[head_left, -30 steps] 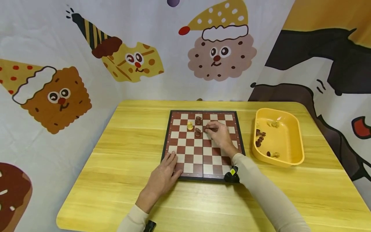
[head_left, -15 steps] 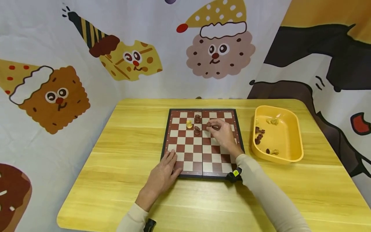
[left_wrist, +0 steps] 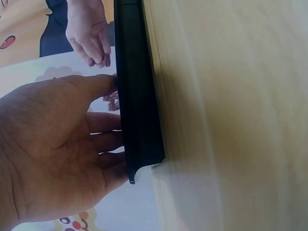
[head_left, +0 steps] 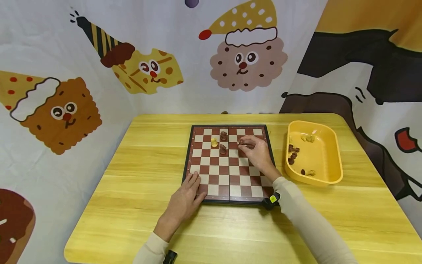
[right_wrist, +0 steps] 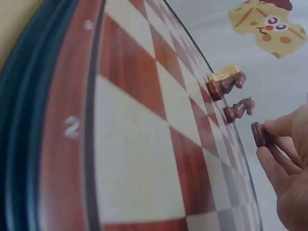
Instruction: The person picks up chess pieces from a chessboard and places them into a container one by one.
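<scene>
The chessboard (head_left: 214, 170) lies open on the table, with brown and cream squares. My right hand (head_left: 258, 154) is over its far right half and pinches a dark brown chess piece (right_wrist: 260, 134) between thumb and fingertips. The piece's round base shows; its top is hidden by the fingers. In the right wrist view the base stands a little off the board. My left hand (head_left: 184, 200) rests on the board's near left corner, fingers extended. Two brown knights (head_left: 223, 136) (head_left: 222, 149) and a yellow piece (head_left: 214, 142) stand near the board's far middle, left of the fold.
A yellow tray (head_left: 337, 157) right of the board holds several brown and yellow pieces lying on their sides. The wooden table (head_left: 132, 190) reaches a cartoon-printed cloth (head_left: 184, 106) behind it. The board has a dark raised rim (left_wrist: 137, 96).
My right hand has shifted a short way to the right over the board with the brown chess piece still pinched. The left hand and the standing pieces have kept their places on the board.
</scene>
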The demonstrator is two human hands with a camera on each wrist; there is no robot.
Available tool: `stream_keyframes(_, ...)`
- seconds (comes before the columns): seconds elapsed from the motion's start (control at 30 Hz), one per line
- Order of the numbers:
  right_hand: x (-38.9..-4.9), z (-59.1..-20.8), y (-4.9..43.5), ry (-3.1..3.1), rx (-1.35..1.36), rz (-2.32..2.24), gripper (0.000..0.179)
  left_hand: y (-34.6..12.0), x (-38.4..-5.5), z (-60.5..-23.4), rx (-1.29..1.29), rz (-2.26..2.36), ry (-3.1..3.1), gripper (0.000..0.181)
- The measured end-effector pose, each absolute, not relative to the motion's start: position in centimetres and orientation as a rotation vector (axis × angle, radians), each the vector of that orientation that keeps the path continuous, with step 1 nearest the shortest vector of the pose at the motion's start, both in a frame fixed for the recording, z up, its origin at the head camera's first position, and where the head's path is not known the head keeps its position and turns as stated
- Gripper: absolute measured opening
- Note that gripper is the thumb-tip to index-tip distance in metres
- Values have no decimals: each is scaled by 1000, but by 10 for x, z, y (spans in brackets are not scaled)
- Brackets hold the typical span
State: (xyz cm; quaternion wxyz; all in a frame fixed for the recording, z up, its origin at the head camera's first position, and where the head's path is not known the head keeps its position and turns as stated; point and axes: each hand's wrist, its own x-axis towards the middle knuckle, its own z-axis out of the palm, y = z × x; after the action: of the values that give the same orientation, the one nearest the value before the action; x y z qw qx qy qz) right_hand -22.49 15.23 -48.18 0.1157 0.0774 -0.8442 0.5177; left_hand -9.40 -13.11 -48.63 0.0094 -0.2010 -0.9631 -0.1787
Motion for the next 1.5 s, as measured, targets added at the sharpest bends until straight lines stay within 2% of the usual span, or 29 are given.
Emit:
stream_keyframes(0.37, -220, -482, 169, -2402, 222, 1551, 21, -130, -94, -486, -639, -536, -3006, 58)
stream_keyframes(0.87, -189, -466, 201, -2347, 85, 1526, 24, -131, -97, -482, -621, -529, -3040, 62)
stream_keyframes(1.1, -185, -466, 223, -2280, 85, 1552, 24, -132, -98, -480, -618, -491, -3058, 62)
stream_keyframes(1.5, -182, -463, 266, -2187, -127, 1512, 25, -132, -97, -479, -616, -512, -3048, 62)
